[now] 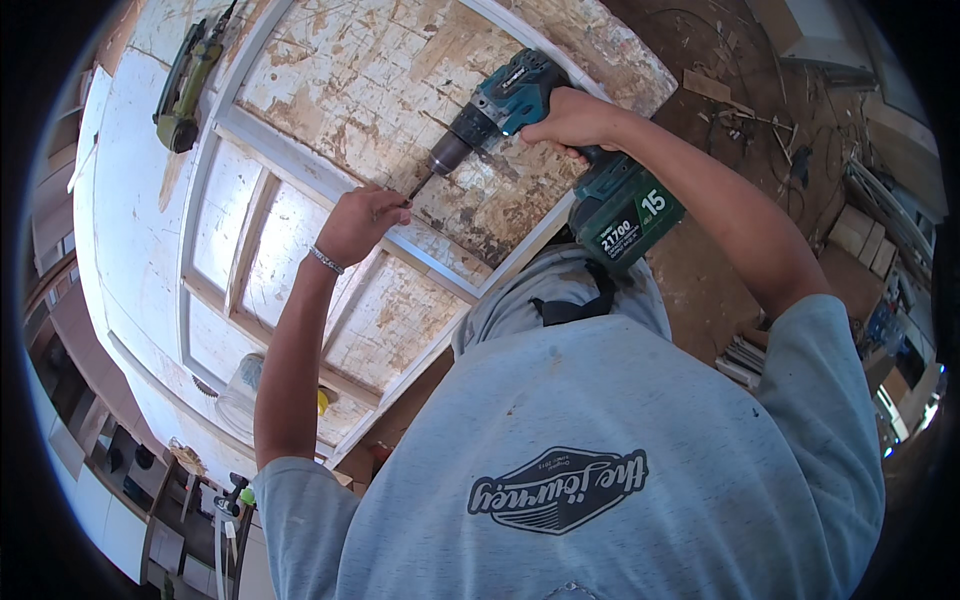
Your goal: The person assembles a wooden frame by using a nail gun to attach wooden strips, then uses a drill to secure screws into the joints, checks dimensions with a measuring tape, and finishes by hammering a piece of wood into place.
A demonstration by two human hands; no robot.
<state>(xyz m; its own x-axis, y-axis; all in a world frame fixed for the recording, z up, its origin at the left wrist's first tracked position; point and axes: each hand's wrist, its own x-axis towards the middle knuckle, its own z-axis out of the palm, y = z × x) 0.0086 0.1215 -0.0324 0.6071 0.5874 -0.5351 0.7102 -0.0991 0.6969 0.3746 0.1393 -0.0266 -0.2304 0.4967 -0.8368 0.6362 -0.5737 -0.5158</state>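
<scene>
My right hand [575,122] is closed around the grip of a teal cordless drill [515,90] with a large dark green battery below. The drill lies across the frame's open section, its chuck and thin bit pointing toward my left hand [362,226]. That hand, with a bracelet at the wrist, pinches at the bit's tip; whatever small piece is between the fingertips is too small to name. Under it runs the middle rail of a pale rectangular frame [437,268], with wooden slats [250,240] in its nearer section. The frame rests on a worn, stained tabletop [345,70].
An olive-green hand tool [185,95] lies at the table's far left. A clear plastic container [240,395] stands near my left forearm. Wood scraps [708,86] and cords litter the dirt floor on the right. Shelving [100,490] stands at the lower left.
</scene>
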